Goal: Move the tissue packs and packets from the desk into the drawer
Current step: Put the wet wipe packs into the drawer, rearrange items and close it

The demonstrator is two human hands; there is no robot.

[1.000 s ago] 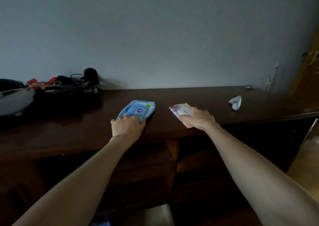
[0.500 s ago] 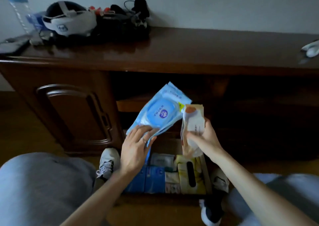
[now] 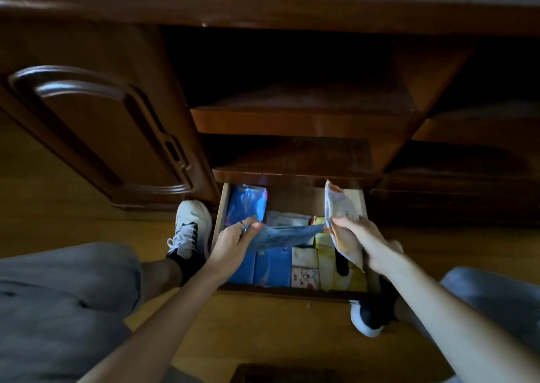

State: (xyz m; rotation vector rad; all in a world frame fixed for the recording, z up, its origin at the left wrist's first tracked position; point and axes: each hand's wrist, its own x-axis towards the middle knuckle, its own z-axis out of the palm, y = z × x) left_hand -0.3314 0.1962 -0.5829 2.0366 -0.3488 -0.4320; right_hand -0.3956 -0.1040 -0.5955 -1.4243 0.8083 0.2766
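Note:
The bottom drawer (image 3: 219, 207) stands pulled out, with several blue, white and yellow tissue packs inside. My left hand (image 3: 233, 243) grips the blue wipes pack (image 3: 285, 236), held flat and low over the drawer's middle. My right hand (image 3: 361, 241) holds the white and orange packet (image 3: 339, 207) upright over the drawer's right side. Another blue pack (image 3: 247, 204) lies at the drawer's back left.
The dark wooden desk has a shut cabinet door (image 3: 96, 137) on the left and open shelves (image 3: 304, 113) above the drawer. My knees and white shoes (image 3: 191, 227) flank the drawer on the wooden floor (image 3: 263, 330).
I have crouched lower and the view has dropped to the drawer. Both hands have brought their packs down from above the drawer to just over its contents; the blue pack now lies flat.

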